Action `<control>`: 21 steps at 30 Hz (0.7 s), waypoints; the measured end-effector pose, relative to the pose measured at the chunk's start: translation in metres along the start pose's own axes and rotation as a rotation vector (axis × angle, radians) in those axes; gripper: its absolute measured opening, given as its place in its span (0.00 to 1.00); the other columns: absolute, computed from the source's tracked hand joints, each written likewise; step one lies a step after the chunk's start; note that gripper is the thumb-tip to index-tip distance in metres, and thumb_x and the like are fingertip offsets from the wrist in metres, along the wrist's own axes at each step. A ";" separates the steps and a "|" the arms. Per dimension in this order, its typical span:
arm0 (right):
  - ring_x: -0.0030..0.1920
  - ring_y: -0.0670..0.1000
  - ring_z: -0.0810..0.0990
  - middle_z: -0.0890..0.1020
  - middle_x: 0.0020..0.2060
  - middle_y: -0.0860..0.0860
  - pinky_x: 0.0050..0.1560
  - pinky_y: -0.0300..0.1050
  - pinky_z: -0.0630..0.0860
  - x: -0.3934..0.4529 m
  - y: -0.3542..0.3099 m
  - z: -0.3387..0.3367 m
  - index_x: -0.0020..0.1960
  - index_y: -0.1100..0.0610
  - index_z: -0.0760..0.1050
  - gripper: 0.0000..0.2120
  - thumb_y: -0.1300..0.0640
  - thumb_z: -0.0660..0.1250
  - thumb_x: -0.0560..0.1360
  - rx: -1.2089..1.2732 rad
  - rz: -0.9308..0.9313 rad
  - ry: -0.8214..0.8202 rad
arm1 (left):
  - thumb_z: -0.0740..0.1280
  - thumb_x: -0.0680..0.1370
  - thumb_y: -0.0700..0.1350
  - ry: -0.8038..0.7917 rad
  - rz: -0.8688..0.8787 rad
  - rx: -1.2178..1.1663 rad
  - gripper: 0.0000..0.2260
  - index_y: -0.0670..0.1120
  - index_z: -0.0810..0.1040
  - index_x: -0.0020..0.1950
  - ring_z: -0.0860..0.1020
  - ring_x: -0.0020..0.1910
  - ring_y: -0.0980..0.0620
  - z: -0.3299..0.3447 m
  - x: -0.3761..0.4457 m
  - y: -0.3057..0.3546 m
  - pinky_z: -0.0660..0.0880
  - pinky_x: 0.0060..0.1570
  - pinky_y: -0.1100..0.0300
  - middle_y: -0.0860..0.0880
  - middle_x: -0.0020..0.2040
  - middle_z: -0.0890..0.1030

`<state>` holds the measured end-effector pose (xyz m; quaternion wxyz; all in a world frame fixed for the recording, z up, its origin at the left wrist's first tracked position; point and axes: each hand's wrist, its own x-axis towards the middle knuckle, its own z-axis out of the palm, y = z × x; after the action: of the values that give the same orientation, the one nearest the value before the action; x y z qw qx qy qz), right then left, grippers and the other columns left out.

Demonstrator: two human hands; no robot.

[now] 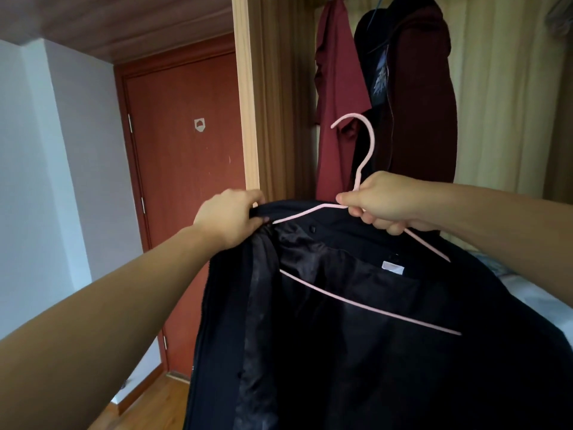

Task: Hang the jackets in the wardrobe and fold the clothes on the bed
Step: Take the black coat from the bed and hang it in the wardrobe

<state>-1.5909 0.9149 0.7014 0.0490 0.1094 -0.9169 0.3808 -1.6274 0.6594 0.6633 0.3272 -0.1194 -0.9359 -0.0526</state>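
**Hook points up and left, wardrobe straight ahead**

From my seat, the open wardrobe (279, 88) fills the upper right of the head view, with a red shirt (336, 88) and a dark maroon jacket (424, 103) already hanging inside; the rail itself is above the top edge, so I cannot see it. A white corner of the bed (533, 293) shows at the right, below my right forearm.

The black jacket (341, 352) hangs in front of me, lining toward the camera, between the hands and lower than the hung clothes. It is draped on the pink hanger (359, 169), whose long bar runs from upper left to lower right, so the jacket sits tilted.

My right hand (387, 203) grips the hanger at the neck, fingers curled round the wire just below the hook. My left hand (229, 215) pinches the jacket's shoulder fabric over the hanger's left tip.

The relation that matters, as I judge it: the hook rises above the right hand, its open end facing left, and the hung clothes lie directly beyond and above it. The right hand is nearer the wardrobe, so it would carry the lift; the hook likely needs raising up and over the rail.
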 end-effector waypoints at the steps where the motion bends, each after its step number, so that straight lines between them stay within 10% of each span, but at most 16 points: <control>1: 0.18 0.43 0.58 0.67 0.19 0.45 0.18 0.34 0.55 -0.002 -0.001 0.001 0.34 0.56 0.70 0.18 0.48 0.63 0.79 0.027 0.004 0.002 | 0.67 0.75 0.50 -0.027 0.012 0.020 0.09 0.53 0.74 0.54 0.78 0.52 0.40 0.005 -0.001 0.002 0.75 0.49 0.50 0.48 0.53 0.80; 15: 0.18 0.44 0.56 0.61 0.20 0.46 0.20 0.34 0.53 -0.030 -0.013 0.001 0.33 0.53 0.64 0.19 0.48 0.58 0.81 0.031 0.056 -0.025 | 0.64 0.72 0.38 0.265 0.134 0.089 0.14 0.52 0.76 0.55 0.77 0.43 0.38 -0.009 0.049 0.050 0.65 0.37 0.53 0.47 0.54 0.73; 21: 0.18 0.43 0.57 0.62 0.19 0.45 0.18 0.35 0.54 -0.034 0.006 -0.011 0.33 0.53 0.64 0.19 0.50 0.57 0.81 0.206 0.083 0.072 | 0.66 0.73 0.43 -0.155 0.201 -0.150 0.19 0.51 0.73 0.64 0.72 0.60 0.41 0.014 0.040 0.059 0.71 0.59 0.53 0.44 0.56 0.73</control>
<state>-1.5589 0.9324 0.6988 0.0543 0.0619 -0.8742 0.4785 -1.6505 0.7268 0.6785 0.2477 -0.2401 -0.9352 -0.0802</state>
